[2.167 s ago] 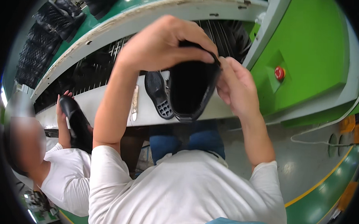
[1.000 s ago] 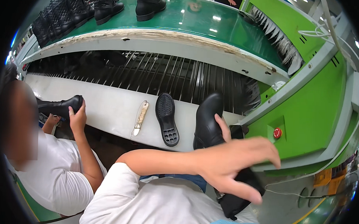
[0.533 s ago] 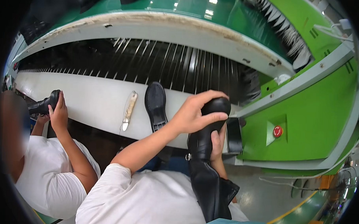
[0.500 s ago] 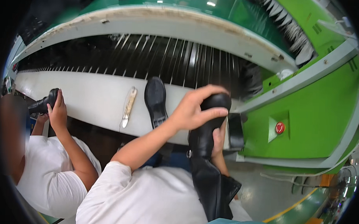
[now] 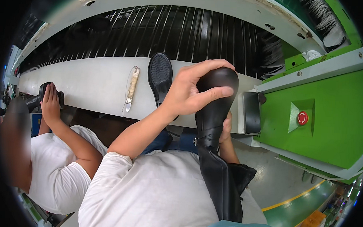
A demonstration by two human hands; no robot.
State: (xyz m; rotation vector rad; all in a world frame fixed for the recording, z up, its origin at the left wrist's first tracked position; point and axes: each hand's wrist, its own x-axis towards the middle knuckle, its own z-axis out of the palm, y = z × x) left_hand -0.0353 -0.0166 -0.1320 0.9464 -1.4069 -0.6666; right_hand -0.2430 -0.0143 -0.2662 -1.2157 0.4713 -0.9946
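Note:
A tall black leather boot point(image 5: 216, 174) with a buckled ankle strap is held toe up, away from me, its shaft hanging down against my white shirt. My left hand point(image 5: 190, 90) is closed over its toe, fingers across the far side and thumb on top. Under the foot, my right hand point(image 5: 226, 129) grips the boot from the right; most of its fingers are hidden behind it. Left of the held boot, a second black boot point(image 5: 160, 72) lies sole up on the white ledge point(image 5: 98, 80). Beside that lies a small knife point(image 5: 132, 87) with a wrapped, pale handle.
Past the ledge runs a dark conveyor with metal rods point(image 5: 152, 32). To the right stands a green machine housing point(image 5: 329, 122) with a red stop button point(image 5: 303, 117) and a black pad point(image 5: 252, 112) nearby. At left, another person point(image 5: 63, 165) handles a black boot point(image 5: 34, 102).
My view has shifted, so the ledge and conveyor sit higher in the picture. Both hands keep their hold on the boot. The other person's hand has moved over the top of their boot.

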